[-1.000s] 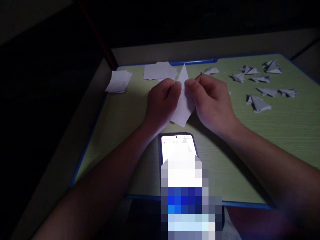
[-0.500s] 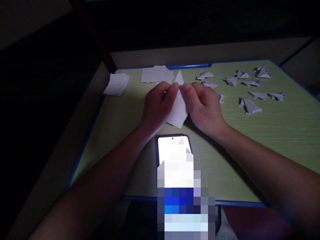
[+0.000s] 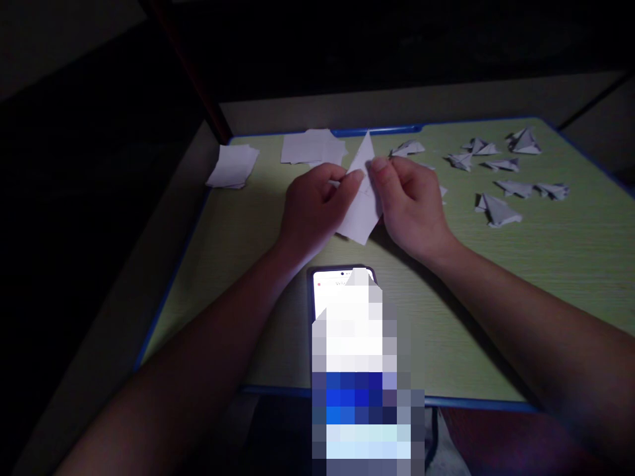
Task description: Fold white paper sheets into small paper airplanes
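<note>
Between my two hands is a white sheet of paper, folded to a narrow point at its far end and wider toward me. My left hand pinches its left edge, thumb on top and fingers curled beneath. On the other edge, my right hand grips the paper the same way, its thumb near the upper fold. The paper is held above the table, tilted, with its lower corner toward the phone. The undersides of the fingers are hidden.
A lit phone lies in front of me, partly blurred out. Stacks of white paper and loose sheets lie at the back left. Several folded paper figures are spread over the right of the green table, which has a blue edge.
The paper and both hands have shifted slightly right. My left thumb has slid a little lower and right across the paper, and the two thumbs are less level than before.
</note>
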Demonstrator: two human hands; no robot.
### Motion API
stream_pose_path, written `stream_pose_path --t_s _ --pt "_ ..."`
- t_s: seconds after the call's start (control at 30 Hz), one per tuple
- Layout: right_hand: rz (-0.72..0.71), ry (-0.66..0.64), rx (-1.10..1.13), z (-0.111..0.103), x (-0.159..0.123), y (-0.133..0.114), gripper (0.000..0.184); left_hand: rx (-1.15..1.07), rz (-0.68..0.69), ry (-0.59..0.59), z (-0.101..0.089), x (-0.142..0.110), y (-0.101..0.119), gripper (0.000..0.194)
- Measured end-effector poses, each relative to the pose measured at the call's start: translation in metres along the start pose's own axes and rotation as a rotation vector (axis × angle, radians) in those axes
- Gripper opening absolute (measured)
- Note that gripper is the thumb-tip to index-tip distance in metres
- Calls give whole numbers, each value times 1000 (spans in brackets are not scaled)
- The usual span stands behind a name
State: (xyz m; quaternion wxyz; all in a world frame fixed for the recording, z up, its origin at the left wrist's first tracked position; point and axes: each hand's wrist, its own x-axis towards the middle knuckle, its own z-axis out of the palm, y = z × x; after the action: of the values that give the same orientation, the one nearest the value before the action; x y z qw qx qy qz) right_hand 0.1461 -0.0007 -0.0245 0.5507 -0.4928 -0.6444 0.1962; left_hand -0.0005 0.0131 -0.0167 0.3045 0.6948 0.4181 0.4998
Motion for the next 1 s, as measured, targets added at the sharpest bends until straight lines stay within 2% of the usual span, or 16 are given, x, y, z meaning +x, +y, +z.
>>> stream_pose_path --t_s 0.1,0.47,0.8,1.0 --pt "13 3 10 1 0 -1 57 0 -14 -3 0 0 -2 16" --pt "57 -15 30 3 -1 -4 56 19 -52 4 0 2 1 20" --pt "72 -53 50 1 2 8 50 0 -74 22 4 3 -4 16" --pt "138 -56 26 2 -1 -2 50 25 -57 40 6 3 -6 15"
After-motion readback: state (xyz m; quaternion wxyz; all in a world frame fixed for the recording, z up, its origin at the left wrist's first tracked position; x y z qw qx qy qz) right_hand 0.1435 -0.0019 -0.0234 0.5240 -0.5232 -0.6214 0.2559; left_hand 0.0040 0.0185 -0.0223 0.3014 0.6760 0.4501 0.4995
